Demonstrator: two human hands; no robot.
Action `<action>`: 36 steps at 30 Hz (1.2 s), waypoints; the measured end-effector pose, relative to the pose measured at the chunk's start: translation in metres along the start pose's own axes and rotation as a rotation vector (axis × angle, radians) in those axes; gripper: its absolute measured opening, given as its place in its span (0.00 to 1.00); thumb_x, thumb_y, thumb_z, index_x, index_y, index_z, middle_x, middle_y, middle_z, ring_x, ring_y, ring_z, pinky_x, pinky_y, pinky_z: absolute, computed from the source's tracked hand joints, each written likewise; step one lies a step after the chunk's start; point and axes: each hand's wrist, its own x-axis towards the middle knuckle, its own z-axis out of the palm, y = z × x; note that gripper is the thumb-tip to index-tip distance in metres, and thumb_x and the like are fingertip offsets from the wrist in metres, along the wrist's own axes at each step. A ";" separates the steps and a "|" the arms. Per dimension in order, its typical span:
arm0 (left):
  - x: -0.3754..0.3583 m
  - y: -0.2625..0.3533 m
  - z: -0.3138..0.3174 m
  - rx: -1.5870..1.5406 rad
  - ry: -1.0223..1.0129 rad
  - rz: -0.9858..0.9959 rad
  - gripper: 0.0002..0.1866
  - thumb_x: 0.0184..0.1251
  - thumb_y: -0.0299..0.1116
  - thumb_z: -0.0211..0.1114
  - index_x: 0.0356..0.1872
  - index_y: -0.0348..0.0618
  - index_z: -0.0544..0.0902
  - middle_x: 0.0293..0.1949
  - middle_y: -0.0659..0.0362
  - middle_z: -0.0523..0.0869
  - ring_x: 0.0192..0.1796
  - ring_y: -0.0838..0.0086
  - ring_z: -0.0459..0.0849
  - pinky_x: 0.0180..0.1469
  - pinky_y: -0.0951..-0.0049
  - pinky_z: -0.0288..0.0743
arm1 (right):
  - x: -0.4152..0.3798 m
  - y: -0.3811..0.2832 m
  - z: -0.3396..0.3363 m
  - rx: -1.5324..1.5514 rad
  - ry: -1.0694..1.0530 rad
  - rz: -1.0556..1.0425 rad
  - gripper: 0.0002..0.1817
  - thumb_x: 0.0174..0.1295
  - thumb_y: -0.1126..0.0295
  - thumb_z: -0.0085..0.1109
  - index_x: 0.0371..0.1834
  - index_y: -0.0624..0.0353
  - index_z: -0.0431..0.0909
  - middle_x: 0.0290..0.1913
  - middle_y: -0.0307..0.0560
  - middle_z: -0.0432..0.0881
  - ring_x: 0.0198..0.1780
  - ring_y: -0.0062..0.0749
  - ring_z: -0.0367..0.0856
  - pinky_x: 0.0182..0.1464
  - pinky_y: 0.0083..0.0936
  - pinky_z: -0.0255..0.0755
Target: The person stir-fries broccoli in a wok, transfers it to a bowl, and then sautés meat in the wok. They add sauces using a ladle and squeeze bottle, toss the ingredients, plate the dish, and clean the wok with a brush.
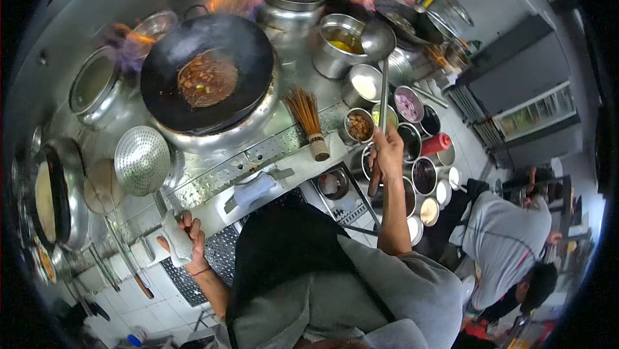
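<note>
My right hand (388, 150) is closed around the handle of a long metal ladle (378, 39). Its bowl is raised beside a steel pot with yellow liquid (345, 45), and its wooden end shows below my fist. A folded white cloth (176, 238) is in my left hand (193, 241). The handle of a perforated skimmer (142, 159) runs down to this cloth; whether I grip it too is hidden. Ahead, a black wok (244, 59) on a burner holds reddish-brown sauce with small chunks (207, 79). Flames rise behind it.
A bamboo wok brush (304, 117) lies right of the wok. Several containers hold sliced onion (408, 105), brown pieces (358, 126) and sauces. A red-capped bottle (436, 145) is among them. Another wok (412, 23) has flames behind it. A person in grey (506, 233) bends at right.
</note>
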 end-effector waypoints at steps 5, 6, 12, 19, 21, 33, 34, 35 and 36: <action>0.018 0.010 -0.015 0.043 0.007 -0.044 0.30 0.63 0.51 0.67 0.47 0.32 0.67 0.46 0.54 0.64 0.43 0.66 0.67 0.44 0.67 0.75 | -0.007 0.032 -0.020 -0.037 0.097 0.139 0.22 0.67 0.73 0.49 0.64 0.63 0.69 0.20 0.33 0.70 0.15 0.17 0.67 0.16 0.19 0.62; 0.026 0.013 -0.014 0.043 -0.033 -0.102 0.29 0.63 0.48 0.67 0.49 0.32 0.67 0.46 0.53 0.65 0.44 0.65 0.69 0.47 0.64 0.78 | -0.002 0.045 -0.023 -0.056 0.079 0.150 0.22 0.67 0.73 0.49 0.64 0.64 0.69 0.20 0.33 0.70 0.16 0.17 0.67 0.16 0.19 0.62; 0.063 0.014 0.002 0.123 0.019 -0.164 0.29 0.63 0.47 0.66 0.51 0.32 0.68 0.46 0.52 0.67 0.40 0.66 0.71 0.39 0.66 0.86 | 0.002 0.064 -0.017 -0.016 0.119 0.184 0.16 0.68 0.72 0.50 0.56 0.65 0.74 0.19 0.35 0.68 0.14 0.20 0.67 0.14 0.22 0.63; 0.059 0.003 -0.009 0.094 0.007 -0.168 0.30 0.62 0.47 0.67 0.51 0.31 0.68 0.46 0.52 0.67 0.40 0.66 0.71 0.39 0.64 0.87 | 0.004 0.058 -0.027 0.372 0.067 0.225 0.06 0.69 0.70 0.50 0.39 0.61 0.73 0.22 0.36 0.69 0.13 0.19 0.65 0.11 0.22 0.62; 0.050 -0.004 -0.008 0.040 0.032 -0.165 0.28 0.63 0.45 0.66 0.51 0.31 0.68 0.46 0.51 0.67 0.41 0.65 0.71 0.40 0.64 0.87 | 0.003 0.058 -0.035 0.468 0.069 0.185 0.06 0.69 0.71 0.50 0.41 0.62 0.73 0.24 0.37 0.69 0.14 0.18 0.65 0.11 0.21 0.62; 0.082 -0.024 -0.030 0.239 0.553 -0.218 0.21 0.74 0.42 0.55 0.58 0.37 0.71 0.49 0.44 0.82 0.46 0.56 0.84 0.49 0.54 0.82 | -0.050 -0.036 -0.009 0.673 -0.212 0.277 0.07 0.68 0.68 0.52 0.43 0.59 0.71 0.26 0.35 0.69 0.13 0.11 0.58 0.08 0.11 0.51; 0.096 -0.025 -0.034 0.258 0.518 -0.264 0.22 0.74 0.45 0.54 0.58 0.38 0.71 0.47 0.46 0.82 0.45 0.57 0.84 0.48 0.54 0.82 | -0.046 -0.036 0.001 0.663 -0.247 0.295 0.07 0.68 0.68 0.52 0.43 0.59 0.71 0.26 0.35 0.69 0.13 0.11 0.58 0.08 0.11 0.51; 0.110 -0.026 -0.030 0.268 0.542 -0.263 0.24 0.75 0.49 0.51 0.59 0.39 0.71 0.47 0.46 0.82 0.45 0.58 0.84 0.49 0.54 0.81 | -0.040 -0.039 0.011 0.629 -0.365 0.316 0.10 0.68 0.68 0.52 0.48 0.61 0.70 0.29 0.36 0.71 0.13 0.11 0.58 0.08 0.11 0.51; 0.124 -0.027 -0.027 0.277 0.560 -0.268 0.27 0.75 0.53 0.48 0.60 0.40 0.70 0.47 0.47 0.82 0.45 0.59 0.84 0.51 0.54 0.81 | -0.034 -0.043 0.021 0.597 -0.475 0.329 0.13 0.68 0.69 0.52 0.52 0.62 0.70 0.32 0.38 0.72 0.13 0.11 0.59 0.07 0.12 0.51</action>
